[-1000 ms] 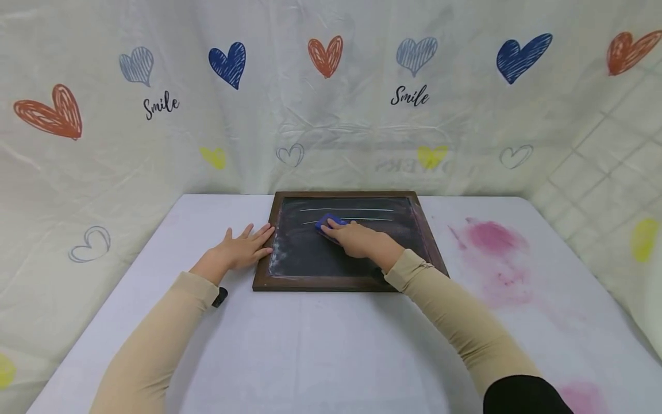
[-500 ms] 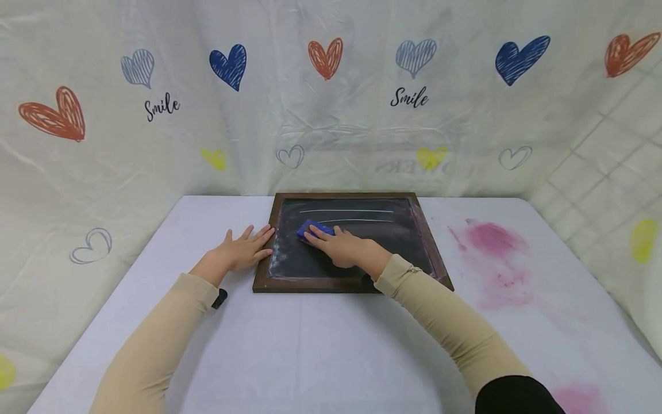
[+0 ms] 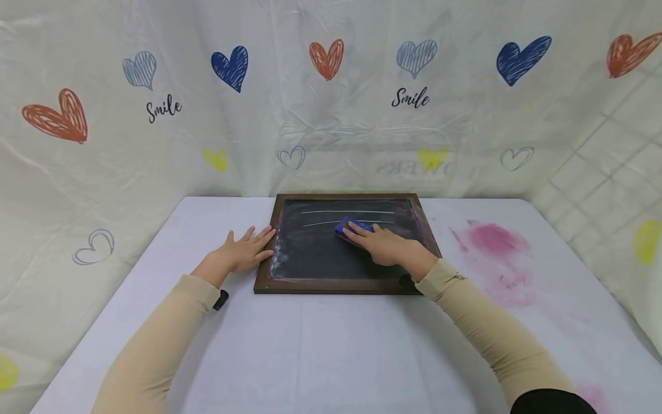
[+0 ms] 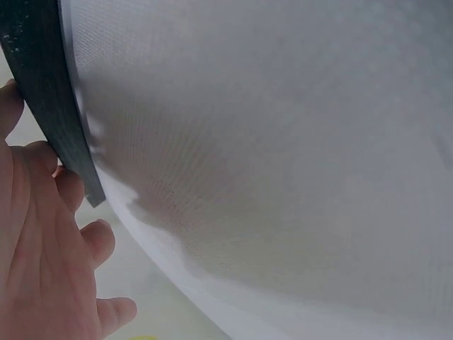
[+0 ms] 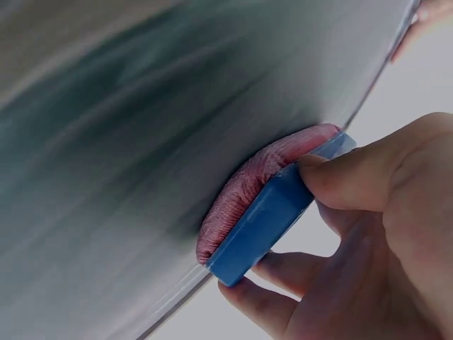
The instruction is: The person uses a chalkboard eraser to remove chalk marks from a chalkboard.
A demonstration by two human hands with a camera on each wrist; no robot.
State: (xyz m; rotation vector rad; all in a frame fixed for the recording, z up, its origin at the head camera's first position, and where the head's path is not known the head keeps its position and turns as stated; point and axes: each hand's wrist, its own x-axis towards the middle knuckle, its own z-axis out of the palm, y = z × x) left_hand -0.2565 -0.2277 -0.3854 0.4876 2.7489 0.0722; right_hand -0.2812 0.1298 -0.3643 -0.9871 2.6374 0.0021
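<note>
Left edge and top: white curtain (image 3: 465, 121), printed with hearts; one red heart (image 3: 58, 119) at upper left, others along the top, with the word "Smile" twice. Lower left: tan sleeve (image 3: 147, 351), small black object (image 3: 220, 299) at its cuff. Left of centre: left hand (image 3: 235, 253), grip released, fingers spread, fingertips resting on the left side of a brown wooden frame (image 3: 331, 286). Centre: blackboard (image 3: 315, 256) within that frame, on a white-covered bench (image 3: 310, 356); two white lines (image 3: 346, 211) across its upper half, pale smears towards its left side. Just right of centre: eraser (image 3: 345, 226), blue back, pink pad, pad against the blackboard, near the lower white line. Beside it: right hand (image 3: 385, 246), grip grasping the eraser, thumb on one side and fingers on the other in the right wrist view. Right: pink stain (image 3: 496, 238) on the bench covering. Lower right: second tan sleeve (image 3: 499, 336), with a black shape (image 3: 550, 402) at the bottom edge.
</note>
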